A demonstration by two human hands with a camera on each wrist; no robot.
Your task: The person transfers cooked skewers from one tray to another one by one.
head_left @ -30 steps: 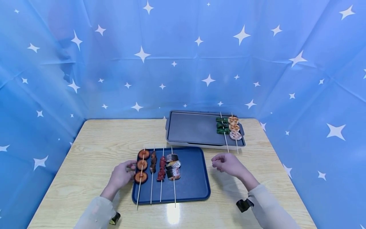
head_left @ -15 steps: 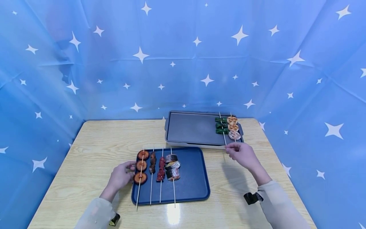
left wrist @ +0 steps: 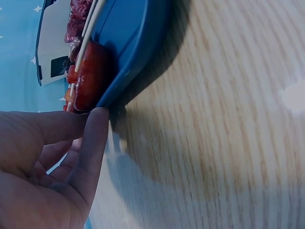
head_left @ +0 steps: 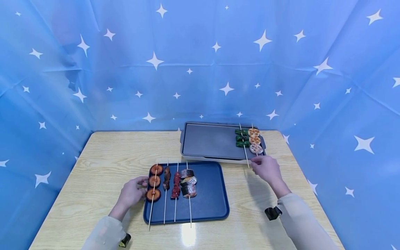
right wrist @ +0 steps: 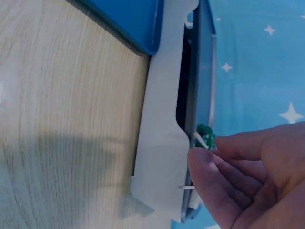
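My left hand (head_left: 132,191) pinches the left rim of a blue tray (head_left: 210,205) between thumb and fingers, beside a skewer of round brown mushroom-like slices (head_left: 154,181). On the tray lie a brown meat skewer (head_left: 167,177), a red meat skewer (head_left: 176,185) and a skewer of silvery-skinned fish pieces (head_left: 189,183). My right hand (head_left: 267,171) has its bent fingertips at the stick of a lotus root skewer (head_left: 256,149) on the griddle; whether they pinch it is hidden. Left of it, a green pepper skewer (head_left: 242,139) lies with its stick (right wrist: 200,139) end free.
The dark flat griddle (head_left: 209,140) with a pale base (right wrist: 164,124) stands behind the tray, near the back edge of the wooden table (head_left: 118,149). A blue star-patterned cloth (head_left: 193,41) hangs behind and at both sides.
My right hand has gone forward and right to the griddle's front edge, first to the green pepper stick, then slightly right to the lotus root stick. My left hand stays on the tray rim.
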